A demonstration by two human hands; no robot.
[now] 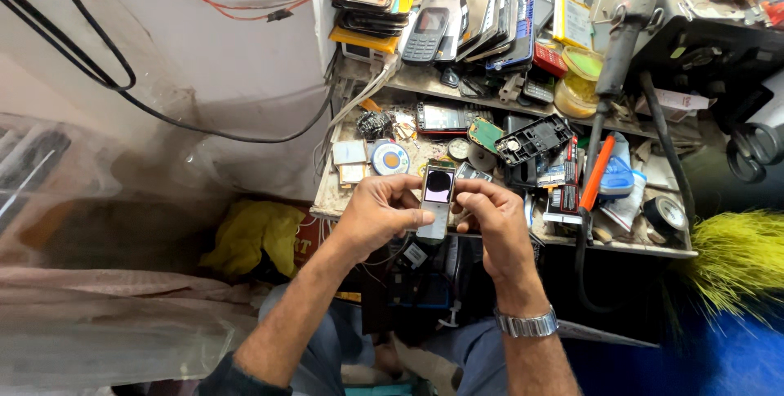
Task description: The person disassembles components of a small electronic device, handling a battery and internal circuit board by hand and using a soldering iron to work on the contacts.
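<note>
I hold a small silver keypad phone (437, 198) upright between both hands, over the front edge of a cluttered workbench (506, 237). Its little screen faces me, dark with a pale lower strip. My left hand (381, 210) grips the phone's left side, thumb near the screen. My right hand (490, 215) pinches the right side with its fingertips; a metal watch (527, 324) sits on that wrist.
The bench carries phone parts, a black phone back cover (535, 139), a green circuit board (487, 133), a solder wire reel (390, 158) and an orange-handled tool (597, 172). Stacked phones (478, 16) fill the shelf behind. A hot-air gun (622, 28) hangs at right. Yellow cloth (249, 235) lies below left.
</note>
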